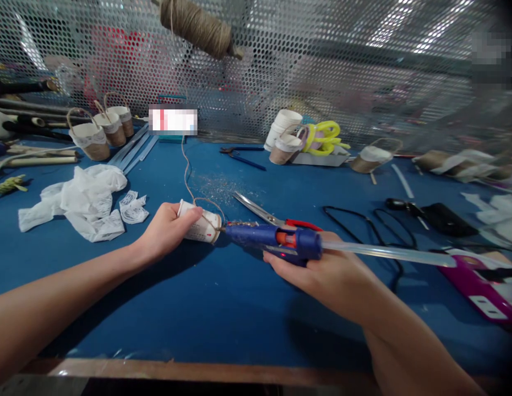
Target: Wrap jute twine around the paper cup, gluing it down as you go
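Note:
My left hand (167, 228) is closed around a white paper cup (204, 226) tipped on its side. Brown twine (185, 165) runs down to the cup and lies across its side near the base. In my right hand (322, 269) is a blue glue gun (260, 239), its nozzle at the cup's base end by the twine. A long clear glue stick (384, 251) sticks out of the gun's back. Scissors with red handles (260, 209) lie just behind the gun, partly hidden by it.
White lace (86, 198) lies at left, near small twine-handled cups (93, 143). Blue-handled pliers (245, 154), stacked white cups (283, 129) and yellow coils (324, 137) are at the back. A black cord (363, 220) and a purple power strip (474, 286) are at right. A twine spool (196, 27) hangs above.

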A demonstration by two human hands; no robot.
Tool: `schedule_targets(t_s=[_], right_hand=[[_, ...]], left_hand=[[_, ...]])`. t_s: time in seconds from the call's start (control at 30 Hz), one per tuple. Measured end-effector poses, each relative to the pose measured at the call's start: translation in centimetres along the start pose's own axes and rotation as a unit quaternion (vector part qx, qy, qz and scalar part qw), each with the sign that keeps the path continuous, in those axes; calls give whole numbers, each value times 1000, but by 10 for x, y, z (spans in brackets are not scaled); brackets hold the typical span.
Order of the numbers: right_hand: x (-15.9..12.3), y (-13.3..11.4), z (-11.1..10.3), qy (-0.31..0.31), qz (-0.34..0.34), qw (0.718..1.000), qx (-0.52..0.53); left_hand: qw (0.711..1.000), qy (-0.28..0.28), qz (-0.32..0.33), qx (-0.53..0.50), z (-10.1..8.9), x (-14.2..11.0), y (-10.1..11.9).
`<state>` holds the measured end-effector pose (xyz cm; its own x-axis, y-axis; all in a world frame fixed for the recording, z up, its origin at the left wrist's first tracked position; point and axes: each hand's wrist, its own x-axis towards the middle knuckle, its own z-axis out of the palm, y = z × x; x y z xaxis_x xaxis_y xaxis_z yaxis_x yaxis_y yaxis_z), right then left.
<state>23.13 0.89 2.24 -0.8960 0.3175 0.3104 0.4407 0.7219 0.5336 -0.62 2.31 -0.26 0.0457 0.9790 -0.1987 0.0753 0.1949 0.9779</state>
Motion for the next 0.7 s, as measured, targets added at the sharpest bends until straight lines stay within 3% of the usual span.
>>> schedule_targets(t_s=[0.7], right_hand=[[4,2,-5,13,-11,1000,-24]], left_hand=[[1000,9,-2,2,-1,0,0]])
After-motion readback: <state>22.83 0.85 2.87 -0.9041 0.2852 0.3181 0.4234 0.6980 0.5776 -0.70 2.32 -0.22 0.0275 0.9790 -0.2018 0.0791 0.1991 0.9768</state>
